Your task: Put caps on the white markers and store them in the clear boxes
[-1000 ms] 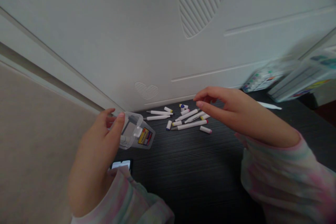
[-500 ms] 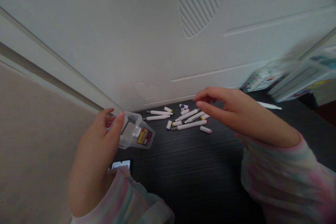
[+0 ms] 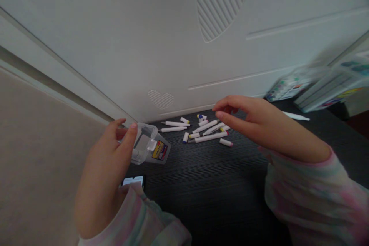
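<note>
My left hand (image 3: 106, 165) grips a small clear plastic box (image 3: 150, 146) with a yellow and red label, holding it by its open end above the dark table (image 3: 207, 184). My right hand (image 3: 253, 123) hovers over a scatter of white markers (image 3: 206, 130) with coloured caps, several of them uncapped with loose caps beside them. Its thumb and forefinger are curled close together; I cannot make out anything between them.
A white panel (image 3: 173, 38) with embossed hearts rises behind the table. Clear cases of coloured pens (image 3: 325, 84) lie at the far right, with a white marker (image 3: 295, 116) near them. A small dark device with a lit screen (image 3: 133, 180) sits by my left wrist.
Almost nothing has changed; the clear box in my left hand shifted only slightly.
</note>
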{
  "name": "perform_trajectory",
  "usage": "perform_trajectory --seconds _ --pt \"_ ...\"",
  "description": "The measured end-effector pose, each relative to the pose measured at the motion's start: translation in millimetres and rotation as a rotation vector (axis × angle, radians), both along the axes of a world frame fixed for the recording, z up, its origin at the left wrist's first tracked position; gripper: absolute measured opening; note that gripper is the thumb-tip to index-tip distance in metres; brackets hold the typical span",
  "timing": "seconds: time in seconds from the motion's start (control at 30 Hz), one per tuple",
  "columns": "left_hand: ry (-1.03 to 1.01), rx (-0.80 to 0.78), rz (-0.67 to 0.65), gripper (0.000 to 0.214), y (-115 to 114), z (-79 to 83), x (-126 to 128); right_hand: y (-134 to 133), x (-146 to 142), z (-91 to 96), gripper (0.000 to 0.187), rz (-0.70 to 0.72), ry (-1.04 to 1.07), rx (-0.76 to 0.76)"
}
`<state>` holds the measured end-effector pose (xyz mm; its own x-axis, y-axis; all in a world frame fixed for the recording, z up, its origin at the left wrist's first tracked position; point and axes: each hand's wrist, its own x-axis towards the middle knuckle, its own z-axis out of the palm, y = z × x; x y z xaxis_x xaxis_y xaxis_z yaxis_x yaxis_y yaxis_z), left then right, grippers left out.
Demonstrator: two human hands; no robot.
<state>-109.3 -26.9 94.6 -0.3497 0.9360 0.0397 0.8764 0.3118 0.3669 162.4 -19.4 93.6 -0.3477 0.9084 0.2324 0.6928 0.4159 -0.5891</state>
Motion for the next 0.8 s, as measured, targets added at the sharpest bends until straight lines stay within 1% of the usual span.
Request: perform_trajectory --seconds 0.13,0.3,0.57,0.67,0.8 --pt "-0.059 -0.033 0.055 0.049 0.3 0.8 1.3 -0.5 -0.2 0.5 0.02 0.004 -0.005 -0.005" --pt "-0.079 -0.025 0.036 0.05 0.7 1.2 2.3 0.6 -0.6 0.6 0.021 -0.001 -0.003 -0.01" --pt "-0.053 -0.021 0.047 0.05 1.3 0.6 1.5 0.4 -0.5 0.4 0.021 0.007 -0.005 -0.008" --pt "-0.032 -0.015 0.056 0.05 -0.2 1.8 2.3 0.4 -0.3 -0.1 0.021 0.008 -0.001 -0.003" --pt "-0.056 -0.018 0.061 0.051 -2.9 5.2 5.2 1.3 0.0 -0.4 0.021 0.016 0.0 -0.002"
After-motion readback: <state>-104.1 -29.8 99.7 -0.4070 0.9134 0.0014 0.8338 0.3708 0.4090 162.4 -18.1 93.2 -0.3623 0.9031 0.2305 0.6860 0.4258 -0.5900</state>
